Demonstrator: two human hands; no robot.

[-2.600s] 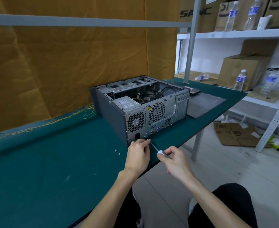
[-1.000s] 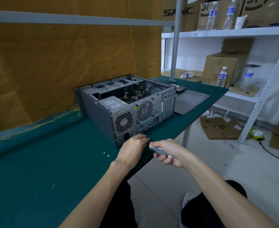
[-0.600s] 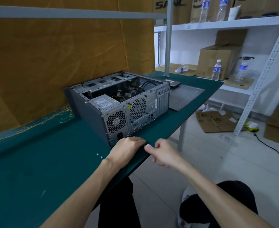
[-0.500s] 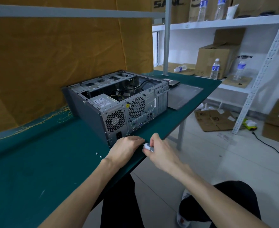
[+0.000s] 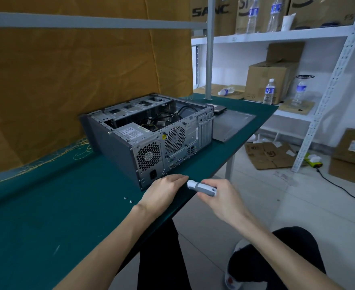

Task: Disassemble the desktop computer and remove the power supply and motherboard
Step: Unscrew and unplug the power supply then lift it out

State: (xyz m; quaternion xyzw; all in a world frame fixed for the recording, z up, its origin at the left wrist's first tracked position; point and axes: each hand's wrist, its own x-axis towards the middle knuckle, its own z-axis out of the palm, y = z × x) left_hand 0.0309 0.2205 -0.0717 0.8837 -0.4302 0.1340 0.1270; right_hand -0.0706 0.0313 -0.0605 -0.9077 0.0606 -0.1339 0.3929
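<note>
Overhead, white shelving [image 5: 277, 35] beside green table [image 5: 46, 216]; left hand [image 5: 164, 190] flat, right hand [image 5: 220, 197] around screwdriver [image 5: 201, 187].

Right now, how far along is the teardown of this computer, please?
Done: side panel off beside the open case; two screws out. In hand: right hand holds the screwdriver, left hand at the case's rear. Left: power supply remains inside; motherboard unclear.
</note>
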